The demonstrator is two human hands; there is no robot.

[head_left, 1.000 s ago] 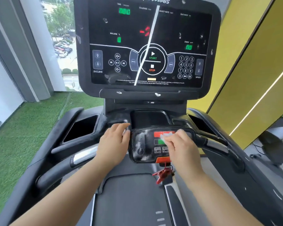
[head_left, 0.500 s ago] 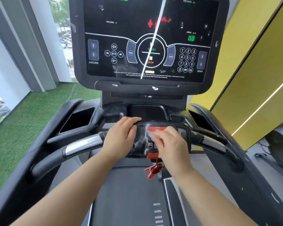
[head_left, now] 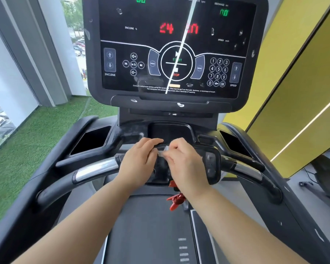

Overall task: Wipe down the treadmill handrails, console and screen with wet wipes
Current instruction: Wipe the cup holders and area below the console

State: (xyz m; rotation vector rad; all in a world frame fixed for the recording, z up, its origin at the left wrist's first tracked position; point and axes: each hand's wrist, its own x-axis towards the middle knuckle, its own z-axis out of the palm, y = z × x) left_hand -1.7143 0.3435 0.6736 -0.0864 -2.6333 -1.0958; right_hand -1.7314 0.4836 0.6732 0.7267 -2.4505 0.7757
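The treadmill's black screen (head_left: 171, 46) fills the top of the view, lit with red and green digits. Below it sits the small control panel (head_left: 210, 161) between the handrails. My right hand (head_left: 185, 164) pinches a small white wet wipe (head_left: 163, 151) against the panel's upper left part. My left hand (head_left: 141, 161) grips the panel's top left edge, fingers curled over it. The left handrail (head_left: 95, 170) and right handrail (head_left: 248, 171) have chrome sections and curve toward me. The hands hide most of the panel's buttons.
A red safety clip (head_left: 175, 201) hangs under the panel above the dark belt (head_left: 147, 231). Cup holders (head_left: 91, 140) sit on both sides of the console. Green turf (head_left: 27, 149) and a window lie left, a yellow wall (head_left: 293, 92) right.
My right hand carried the wipe leftward and up across the control panel, ending close to my left hand. The view moved closer to the console.
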